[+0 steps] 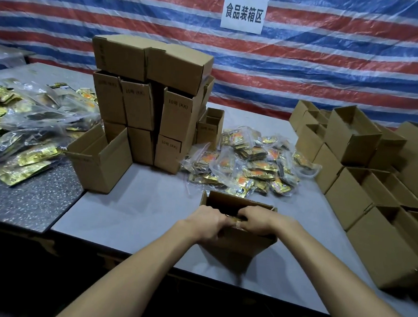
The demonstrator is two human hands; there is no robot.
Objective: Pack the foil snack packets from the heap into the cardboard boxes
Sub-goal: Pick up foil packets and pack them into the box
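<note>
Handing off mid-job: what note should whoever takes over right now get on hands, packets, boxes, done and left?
Left hand and right hand: both grip a gold packet bundle at the mouth of the open box in front.
Heap lies just behind that box; more open boxes on the right; box stack back left.
Done: bundle at the box. Left: push it in, then pack the heap.

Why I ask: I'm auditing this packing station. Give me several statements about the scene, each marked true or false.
1. The left hand and right hand both grip a gold packet at the near box. True.
2. The heap of packets lies beyond that box. True.
3. The stack of boxes stands right of the heap. False: it stands left of it.
4. The boxes on the right are closed. False: their tops are open.
</note>
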